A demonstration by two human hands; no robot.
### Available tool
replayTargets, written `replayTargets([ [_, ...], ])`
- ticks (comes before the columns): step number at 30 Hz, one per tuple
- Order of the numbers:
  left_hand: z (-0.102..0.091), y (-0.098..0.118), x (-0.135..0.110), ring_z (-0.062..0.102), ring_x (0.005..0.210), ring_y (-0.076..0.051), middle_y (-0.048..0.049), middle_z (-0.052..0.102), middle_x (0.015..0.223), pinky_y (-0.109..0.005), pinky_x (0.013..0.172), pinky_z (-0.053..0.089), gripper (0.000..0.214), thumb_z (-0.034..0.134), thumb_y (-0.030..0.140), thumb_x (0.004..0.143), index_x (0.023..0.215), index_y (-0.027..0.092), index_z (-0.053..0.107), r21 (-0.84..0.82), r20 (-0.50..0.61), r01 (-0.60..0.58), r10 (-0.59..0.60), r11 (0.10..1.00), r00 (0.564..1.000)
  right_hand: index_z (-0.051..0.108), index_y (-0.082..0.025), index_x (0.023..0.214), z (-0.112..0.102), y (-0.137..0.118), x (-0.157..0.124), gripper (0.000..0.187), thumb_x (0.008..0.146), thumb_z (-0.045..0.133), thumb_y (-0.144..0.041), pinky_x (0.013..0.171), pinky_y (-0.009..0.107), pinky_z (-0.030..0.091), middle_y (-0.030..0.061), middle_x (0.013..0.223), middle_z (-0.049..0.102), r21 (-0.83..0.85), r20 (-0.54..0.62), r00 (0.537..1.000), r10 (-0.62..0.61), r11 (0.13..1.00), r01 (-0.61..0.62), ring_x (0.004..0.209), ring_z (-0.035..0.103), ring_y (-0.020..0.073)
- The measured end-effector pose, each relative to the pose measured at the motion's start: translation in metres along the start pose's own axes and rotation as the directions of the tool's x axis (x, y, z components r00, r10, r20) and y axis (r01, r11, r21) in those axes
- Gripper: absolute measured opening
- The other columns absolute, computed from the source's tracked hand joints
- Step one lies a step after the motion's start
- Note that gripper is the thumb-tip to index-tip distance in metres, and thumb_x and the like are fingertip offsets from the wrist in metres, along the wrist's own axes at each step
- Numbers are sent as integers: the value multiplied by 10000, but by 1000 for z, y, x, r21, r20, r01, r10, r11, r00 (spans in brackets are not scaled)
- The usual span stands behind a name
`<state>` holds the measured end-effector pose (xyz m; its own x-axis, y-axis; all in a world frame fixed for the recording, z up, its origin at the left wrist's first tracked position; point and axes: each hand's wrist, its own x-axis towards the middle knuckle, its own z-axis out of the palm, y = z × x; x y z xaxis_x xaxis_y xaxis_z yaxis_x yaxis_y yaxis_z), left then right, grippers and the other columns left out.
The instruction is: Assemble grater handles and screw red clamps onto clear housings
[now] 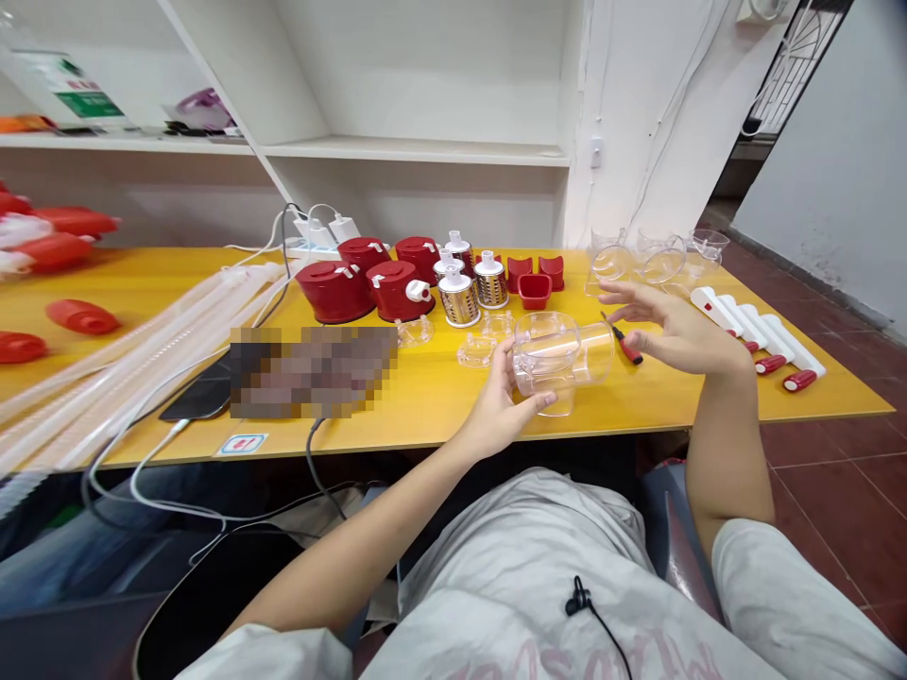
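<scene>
My left hand (496,408) is wrapped around a clear plastic cylindrical housing (591,357), which lies on its side just over the table's front edge. The thumb presses on its near side. To the right of the housing, my right hand (673,329) is raised with its fingers stretched out and apart, holding nothing. Beneath that hand lies a screwdriver (629,348) with a red and black handle. Just left of the housing are clear plastic rings (476,349) with small posts.
Behind stand several red bases (334,291), metal grater drums (459,297) with white tops and small red hoppers (534,291). More clear housings (610,260) and white handles (786,345) lie right. Long plastic strips (152,359), a phone (204,385) and cables occupy the left.
</scene>
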<state>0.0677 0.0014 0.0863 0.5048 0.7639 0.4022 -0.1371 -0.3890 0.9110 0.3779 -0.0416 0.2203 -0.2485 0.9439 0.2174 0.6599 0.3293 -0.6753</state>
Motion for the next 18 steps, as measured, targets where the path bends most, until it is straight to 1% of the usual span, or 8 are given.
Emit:
replayTargets([
  [2, -7, 0, -1, 431, 1750, -406, -227, 354, 1868, -598, 1349, 546, 1097, 883, 430, 964, 1775, 294, 156, 33, 25, -7, 6, 999, 1000, 480, -259, 1728, -3, 9, 2, 986, 935, 634, -824, 1223, 284, 695, 122, 1594, 647, 25, 18, 999, 33, 999, -33, 1309, 744, 64],
  [5, -30, 7, -1, 393, 1760, -426, -227, 269, 1892, -649, 1372, 491, 1267, 833, 253, 870, 1835, 342, 18, 151, 102, -12, -3, 989, 995, 539, -156, 1659, -4, 18, 8, 937, 996, 518, -819, 1127, 233, 691, 126, 1399, 723, 47, 23, 996, 84, 995, -85, 1176, 728, 21],
  [6, -41, 12, 0, 436, 1730, -422, -225, 232, 1900, -673, 1369, 478, 1278, 790, 210, 849, 1840, 370, -1, 207, 96, -5, -15, 978, 995, 558, -147, 1635, -4, 20, 10, 921, 1009, 485, -817, 1123, 225, 686, 122, 1368, 728, 52, 9, 995, 98, 994, -99, 1159, 720, 13],
  [8, -64, 24, 3, 568, 1609, -376, -207, 272, 1874, -679, 1337, 501, 1238, 718, 184, 848, 1840, 404, 11, 341, -11, 2, 2, 940, 1000, 582, -143, 1601, -4, 23, 14, 894, 1023, 451, -811, 1142, 224, 678, 115, 1345, 728, 59, -27, 992, 124, 991, -122, 1156, 707, 7],
  [10, -85, 35, 7, 628, 1503, -353, -194, 380, 1812, -627, 1257, 576, 1081, 691, 217, 904, 1827, 371, 150, 510, -159, 25, 66, 860, 985, 601, -146, 1573, -3, 25, 17, 855, 1028, 464, -792, 1163, 225, 673, 110, 1337, 726, 61, -52, 988, 148, 988, -145, 1165, 697, 5],
  [12, -101, 41, 11, 642, 1449, -370, -205, 525, 1709, -612, 1228, 587, 810, 671, 287, 967, 1731, 262, 405, 687, -238, 84, 114, 722, 964, 613, -141, 1548, -2, 27, 19, 810, 1033, 500, -757, 1166, 222, 670, 104, 1316, 726, 62, -60, 983, 175, 983, -171, 1166, 690, 3],
  [15, -113, 39, 15, 688, 1397, -398, -221, 705, 1513, -617, 1268, 550, 533, 641, 359, 1010, 1501, 153, 667, 813, -207, 209, -65, 544, 976, 617, -127, 1525, 0, 28, 21, 746, 1039, 555, -689, 1155, 217, 671, 96, 1287, 724, 55, -56, 976, 213, 976, -210, 1168, 685, 4],
  [18, -115, 31, 18, 759, 1289, -404, -229, 806, 1377, -593, 1227, 578, 376, 639, 332, 997, 1278, 131, 788, 826, -191, 257, -180, 502, 965, 618, -130, 1518, 1, 27, 21, 703, 1041, 581, -645, 1157, 214, 673, 94, 1291, 721, 44, -45, 971, 233, 972, -231, 1182, 683, 5],
])
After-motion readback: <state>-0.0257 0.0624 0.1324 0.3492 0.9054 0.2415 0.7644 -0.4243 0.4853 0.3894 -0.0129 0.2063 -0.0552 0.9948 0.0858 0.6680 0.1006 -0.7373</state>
